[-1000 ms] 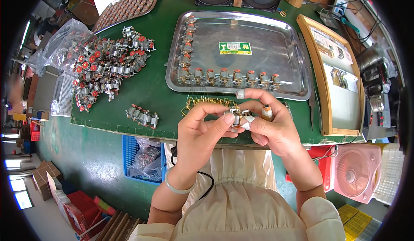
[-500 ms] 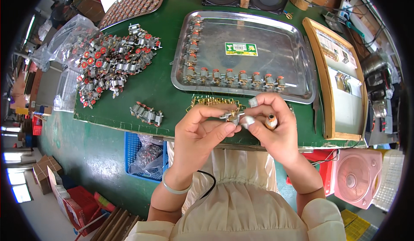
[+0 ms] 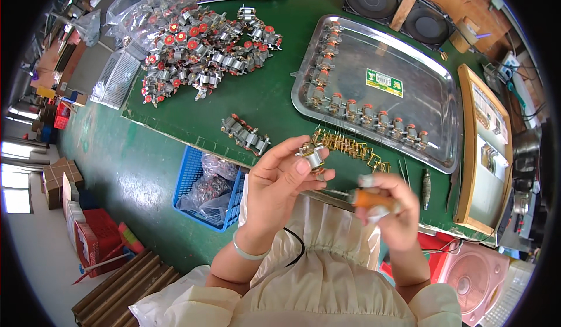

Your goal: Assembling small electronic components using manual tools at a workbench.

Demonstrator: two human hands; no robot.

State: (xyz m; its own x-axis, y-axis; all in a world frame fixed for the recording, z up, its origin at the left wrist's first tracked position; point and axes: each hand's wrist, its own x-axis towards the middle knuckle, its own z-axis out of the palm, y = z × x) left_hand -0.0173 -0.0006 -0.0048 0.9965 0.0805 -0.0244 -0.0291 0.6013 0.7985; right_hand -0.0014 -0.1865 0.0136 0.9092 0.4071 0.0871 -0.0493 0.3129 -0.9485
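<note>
My left hand (image 3: 283, 178) pinches a small silver motor part (image 3: 314, 156) between thumb and fingers, above the table's near edge. To its right, my right hand (image 3: 392, 207) is closed around a thin-shafted tool with an orange handle (image 3: 374, 200). Its shaft points left, below the motor part and apart from it. Motion blurs this hand and the handle. White wraps cover some of its fingertips. Just beyond the hands lies a row of bent brass-coloured wire pieces (image 3: 350, 146). Left of my left hand sits a short row of similar motor parts (image 3: 245, 135).
A steel tray (image 3: 426, 70) holds motor parts along its left and near sides. A big heap of motor parts (image 3: 201, 52) covers the table's left. At right stand a wooden-framed board (image 3: 464, 151) and a dark-handled tool (image 3: 426, 188). A blue crate (image 3: 184, 181) is below the table edge.
My right hand has drawn away from the motor part and turned, so the tool's shaft now points left. My left hand still holds the part. The whole view has shifted and tilted.
</note>
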